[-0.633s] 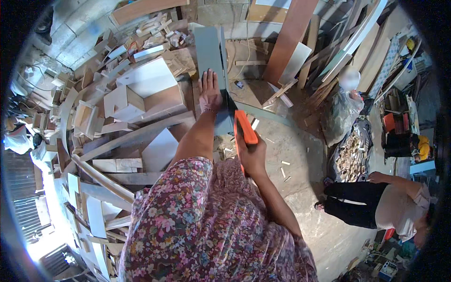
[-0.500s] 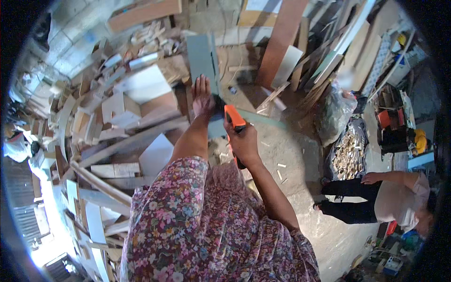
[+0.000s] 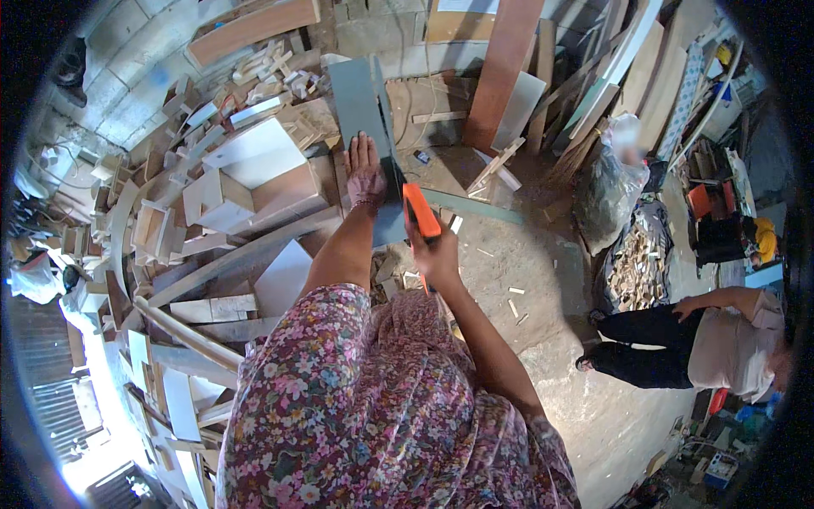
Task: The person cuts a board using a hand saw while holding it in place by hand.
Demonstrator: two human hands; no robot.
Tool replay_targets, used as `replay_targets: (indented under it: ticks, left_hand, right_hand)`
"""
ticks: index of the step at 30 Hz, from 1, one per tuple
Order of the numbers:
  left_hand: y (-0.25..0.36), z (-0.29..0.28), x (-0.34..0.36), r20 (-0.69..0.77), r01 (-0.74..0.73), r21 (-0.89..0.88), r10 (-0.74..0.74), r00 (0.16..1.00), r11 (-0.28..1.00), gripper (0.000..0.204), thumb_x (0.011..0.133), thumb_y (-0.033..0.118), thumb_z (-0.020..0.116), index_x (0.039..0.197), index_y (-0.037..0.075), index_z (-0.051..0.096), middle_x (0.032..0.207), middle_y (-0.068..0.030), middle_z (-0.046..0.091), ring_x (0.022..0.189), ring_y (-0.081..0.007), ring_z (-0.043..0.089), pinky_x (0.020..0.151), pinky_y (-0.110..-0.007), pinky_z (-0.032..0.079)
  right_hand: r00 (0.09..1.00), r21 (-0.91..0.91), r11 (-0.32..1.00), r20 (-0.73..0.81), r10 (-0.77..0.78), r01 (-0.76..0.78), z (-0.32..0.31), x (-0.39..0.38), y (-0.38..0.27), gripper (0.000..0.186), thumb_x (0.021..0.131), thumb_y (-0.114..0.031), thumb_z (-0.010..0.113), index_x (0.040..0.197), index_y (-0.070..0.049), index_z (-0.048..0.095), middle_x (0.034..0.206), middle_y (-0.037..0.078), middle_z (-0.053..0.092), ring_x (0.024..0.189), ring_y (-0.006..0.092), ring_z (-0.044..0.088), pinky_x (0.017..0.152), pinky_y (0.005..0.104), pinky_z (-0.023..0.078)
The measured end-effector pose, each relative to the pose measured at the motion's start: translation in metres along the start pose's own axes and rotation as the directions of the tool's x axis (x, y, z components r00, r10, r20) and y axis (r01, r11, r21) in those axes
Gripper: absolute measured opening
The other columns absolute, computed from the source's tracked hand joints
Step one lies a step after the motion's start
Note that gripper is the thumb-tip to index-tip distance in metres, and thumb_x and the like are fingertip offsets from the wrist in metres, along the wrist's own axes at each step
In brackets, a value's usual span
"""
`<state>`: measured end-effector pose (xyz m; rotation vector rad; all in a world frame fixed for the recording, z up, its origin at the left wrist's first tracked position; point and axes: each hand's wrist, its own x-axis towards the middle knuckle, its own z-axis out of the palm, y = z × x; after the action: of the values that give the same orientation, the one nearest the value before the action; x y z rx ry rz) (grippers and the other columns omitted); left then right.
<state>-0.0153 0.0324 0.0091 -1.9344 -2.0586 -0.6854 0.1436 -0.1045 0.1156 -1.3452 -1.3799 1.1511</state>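
Note:
A long grey-green board [image 3: 353, 89] extends away from me, and my left hand [image 3: 365, 174] lies flat on it with the fingers stretched forward. To its right, my right hand [image 3: 437, 256] is wrapped round the orange handle of a handsaw [image 3: 421, 212]. The handle sits close beside the board's right edge. Most of the saw's blade is hidden or too dark to make out, so I cannot tell whether it touches the board.
Wood offcuts and white panels [image 3: 256, 151] crowd the left side. Planks [image 3: 505, 72] lean on the far wall. At the right are a clear plastic bag [image 3: 607, 199], a sack of wood pieces [image 3: 636, 271] and a standing person [image 3: 721, 343]. Small scraps dot the concrete floor [image 3: 543, 293].
The view has shifted slightly. My left hand stays on the board, and my right hand keeps hold of the saw with its handle tilted a little differently. The other person's arm has moved.

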Motion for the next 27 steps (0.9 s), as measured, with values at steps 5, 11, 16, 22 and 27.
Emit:
replay_targets:
  ticks: [5,11,16,22,27]
  left_hand:
    - [0.01,-0.007,0.0,-0.055,-0.003,0.071,0.007,0.998,0.997,0.053,0.078,0.013,0.039,0.13,0.002,0.034,0.141,-0.01,0.026,0.131,-0.0238,0.023,0.107,-0.04,0.016]
    - [-0.002,0.0,0.006,-0.008,0.056,0.066,-0.055,0.998,0.996,0.05,0.081,0.013,0.037,0.129,0.001,0.035,0.141,-0.0109,0.027,0.13,-0.0242,0.024,0.107,-0.04,0.017]
    - [-0.004,0.001,0.0,0.005,0.057,0.083,-0.057,0.998,0.995,0.051,0.082,0.01,0.035,0.131,0.001,0.031,0.142,-0.0112,0.024,0.131,-0.0243,0.023,0.107,-0.041,0.014]
    - [0.013,0.006,0.0,0.073,-0.036,0.243,0.019,0.997,0.969,0.052,0.082,0.013,0.034,0.132,0.001,0.029,0.143,-0.0106,0.021,0.133,-0.0247,0.018,0.108,-0.04,0.01]
    - [0.005,-0.001,-0.001,-0.006,0.02,-0.003,-0.02,1.0,1.0,0.051,0.081,0.013,0.036,0.131,0.001,0.032,0.141,-0.0118,0.025,0.132,-0.0254,0.021,0.108,-0.041,0.014]
  right_hand:
    - [0.998,0.004,1.0,-0.05,-0.028,0.029,0.013,0.035,0.029,0.021,0.079,-0.016,0.061,0.091,0.002,0.056,0.071,0.017,0.061,0.06,0.024,0.056,0.059,0.0333,0.044]
    - [1.0,-0.058,0.998,0.012,-0.003,0.003,-0.008,-0.029,-0.048,0.021,0.08,-0.014,0.061,0.091,0.003,0.056,0.068,0.013,0.059,0.065,0.0129,0.053,0.06,0.0297,0.043]
    - [1.0,0.13,0.992,-0.007,0.01,-0.009,-0.019,-0.043,-0.037,0.019,0.082,-0.012,0.06,0.093,0.003,0.055,0.065,0.004,0.054,0.06,0.008,0.048,0.055,0.0257,0.041]
    - [0.996,0.126,0.988,0.009,0.094,-0.095,-0.001,0.03,0.017,0.02,0.083,-0.017,0.06,0.09,0.001,0.055,0.063,-0.001,0.05,0.056,0.007,0.042,0.049,0.0245,0.035]
    - [0.984,-0.071,0.985,-0.07,-0.162,0.157,0.001,-0.001,0.002,0.022,0.08,-0.014,0.061,0.09,0.004,0.055,0.068,0.007,0.058,0.061,0.0096,0.051,0.054,0.027,0.042]
